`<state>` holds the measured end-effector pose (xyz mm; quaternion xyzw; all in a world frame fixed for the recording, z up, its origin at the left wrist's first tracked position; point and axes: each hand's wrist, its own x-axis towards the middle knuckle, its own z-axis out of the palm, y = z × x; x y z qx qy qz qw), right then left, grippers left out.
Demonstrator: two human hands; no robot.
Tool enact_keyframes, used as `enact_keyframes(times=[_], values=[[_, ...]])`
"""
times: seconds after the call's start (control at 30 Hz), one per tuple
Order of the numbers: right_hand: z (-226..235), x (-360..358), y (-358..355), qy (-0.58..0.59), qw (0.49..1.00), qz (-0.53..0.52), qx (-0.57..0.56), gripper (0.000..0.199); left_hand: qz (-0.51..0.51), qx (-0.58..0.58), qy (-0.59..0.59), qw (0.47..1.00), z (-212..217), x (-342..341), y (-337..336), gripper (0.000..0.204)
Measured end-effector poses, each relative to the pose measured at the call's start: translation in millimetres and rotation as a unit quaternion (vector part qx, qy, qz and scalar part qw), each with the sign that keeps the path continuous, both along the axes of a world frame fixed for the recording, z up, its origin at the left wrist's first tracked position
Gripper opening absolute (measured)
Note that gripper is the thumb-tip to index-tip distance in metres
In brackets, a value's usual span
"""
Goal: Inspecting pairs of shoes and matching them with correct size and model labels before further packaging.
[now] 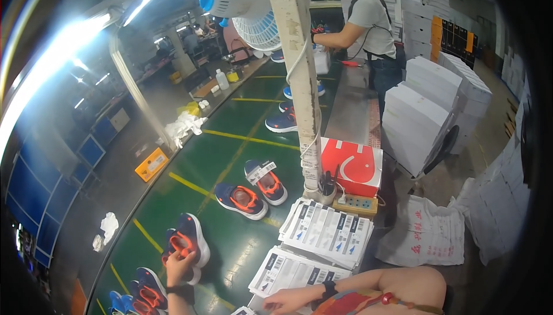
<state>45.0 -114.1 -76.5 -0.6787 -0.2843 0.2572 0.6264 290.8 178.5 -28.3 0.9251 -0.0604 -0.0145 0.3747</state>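
My left hand [181, 269] is closed on the heel end of a navy sneaker [197, 235] with an orange lining, which stands tilted on the green conveyor belt [230, 136]. Its mate lies partly hidden behind it. My right hand [286, 300] rests at the near edge of a stack of printed label sheets [299, 272], its fingers stretched out and nothing visible in them. Farther up the belt sits a pair of navy and orange sneakers [241, 201], one with a white label strip [262, 172] across it. More sneakers [151, 287] crowd the lower left.
A second label stack [331, 228] lies beside a power strip [355, 204], a red box [352, 167] and a white post [296, 73] carrying a fan [253, 9]. Another person [368, 21] works at the far end. White boxes [420, 113] are piled at right.
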Motion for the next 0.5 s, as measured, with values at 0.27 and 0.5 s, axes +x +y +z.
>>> enact_keyframes(times=[0.27,0.5], values=[[34,1,-6,0.042,0.999,-0.021,-0.013,0.051,0.112,-0.178,0.111,0.971,136,-187,16,0.032],[37,-5,23,0.012,0.997,-0.045,-0.065,0.086,0.048,0.081,0.05,0.994,141,-339,-72,0.033]])
